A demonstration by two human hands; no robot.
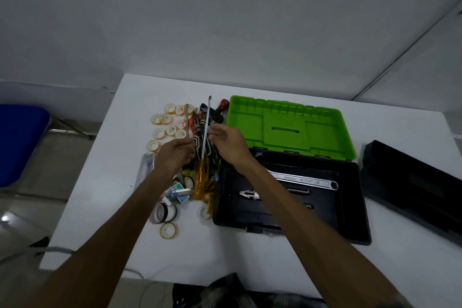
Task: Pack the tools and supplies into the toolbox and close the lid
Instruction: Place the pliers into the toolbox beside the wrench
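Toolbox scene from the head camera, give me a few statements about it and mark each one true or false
1. The toolbox lid stands open. True.
2. The toolbox holds nothing yet. False: a long silver wrench and a pair of pliers already lie inside.
3. The left hand grips a thin metal shaft. True.
4. The amber-handled screwdriver lies inside the toolbox. False: it lies on the pile of tools to the left of the box, on the table.
5. The right hand holds the wrench. False: it hovers with relaxed fingers over the pile.
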